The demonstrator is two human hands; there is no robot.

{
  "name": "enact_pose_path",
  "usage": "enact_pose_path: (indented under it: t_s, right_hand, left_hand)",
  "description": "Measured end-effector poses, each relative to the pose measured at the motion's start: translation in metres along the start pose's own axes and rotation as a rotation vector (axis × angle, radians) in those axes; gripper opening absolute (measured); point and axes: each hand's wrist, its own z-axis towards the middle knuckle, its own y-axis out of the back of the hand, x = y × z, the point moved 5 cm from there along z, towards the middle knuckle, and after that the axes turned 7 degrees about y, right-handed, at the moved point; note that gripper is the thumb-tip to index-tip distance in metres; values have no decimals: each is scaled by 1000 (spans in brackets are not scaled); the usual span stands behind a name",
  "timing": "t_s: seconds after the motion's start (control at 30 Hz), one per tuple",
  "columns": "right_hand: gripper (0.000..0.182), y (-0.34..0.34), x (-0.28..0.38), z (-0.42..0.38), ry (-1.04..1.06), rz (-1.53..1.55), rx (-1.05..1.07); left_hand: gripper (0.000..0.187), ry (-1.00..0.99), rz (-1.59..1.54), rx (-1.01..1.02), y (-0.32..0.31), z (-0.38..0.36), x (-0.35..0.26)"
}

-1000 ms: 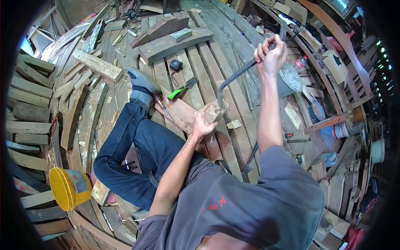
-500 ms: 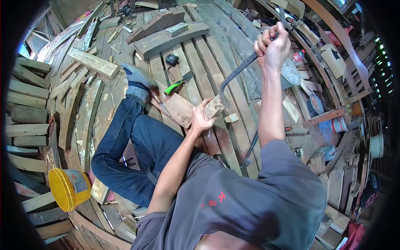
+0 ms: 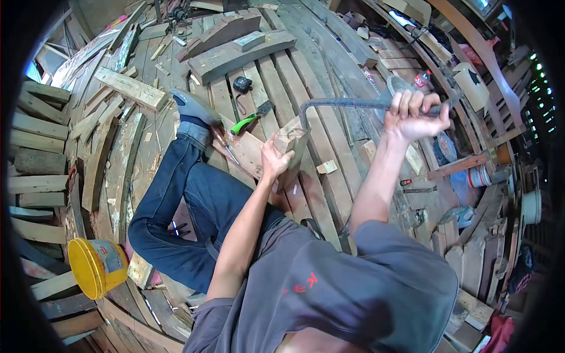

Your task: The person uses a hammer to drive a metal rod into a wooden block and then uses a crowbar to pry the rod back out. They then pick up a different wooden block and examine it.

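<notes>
My right hand (image 3: 416,115) is closed round the straight end of a dark pry bar (image 3: 353,103). The bar lies almost level across the view, and its hooked end meets the top of a wood block (image 3: 292,141). Wrapped over the near side of that block is my left hand (image 3: 275,160). The block stands tilted beside a flat board (image 3: 248,152) near my bent leg. Beyond the left hand are a green-handled tool (image 3: 250,119) with a dark flat blade and a thin pointed metal tool (image 3: 226,144).
A black tape measure (image 3: 242,85) lies on the slatted wood floor. Thick curved timbers (image 3: 244,56) rest farther off. A yellow bucket (image 3: 94,267) stands at the left near stacked wood. To the right are a red-labelled bottle (image 3: 422,79) and scattered offcuts.
My right hand has swung down and to the right, bringing the pry bar from steep to nearly level. The block under my left hand has tipped up.
</notes>
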Motion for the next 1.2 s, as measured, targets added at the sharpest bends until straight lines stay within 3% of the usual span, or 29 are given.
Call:
enact_pose_path:
  t_s: [0.1, 0.27, 0.4, 0.7, 0.8, 0.83, 0.93, 0.97, 1.07, 1.2]
  right_hand:
    - [47, 25, -2, -5, 12, 110, 7]
    - [47, 50, -19, -15, 18, 230, -30]
    - [46, 55, -32, -18, -5, 260, -59]
    - [46, 44, -43, -11, -11, 347, -66]
    - [46, 41, -52, -13, -49, 379, -63]
    - [45, 40, -53, -14, -50, 352, -53]
    - [46, 40, -54, -16, -65, 296, -36]
    - [45, 40, -53, -16, -73, 287, -45]
    - [45, 39, -47, -11, -96, 239, -59]
    - [45, 25, -38, 2, -150, 91, -80]
  left_hand:
    - [73, 0, -99, -37, 1, 11, 20]
    - [57, 106, -31, -123, 18, 8, 11]
    - [41, 73, -67, -218, 33, -1, -9]
    - [35, 161, 20, -211, 34, 1, -4]
    - [38, 197, 90, -138, 31, 1, -1]
    - [42, 77, -23, -123, 28, 1, -3]
    - [47, 75, -3, -162, 24, -1, 4]
    - [50, 40, 222, -250, 21, -1, 25]
    - [43, 21, -127, -98, 13, 5, 26]
    - [59, -17, -9, -111, 7, 3, 18]
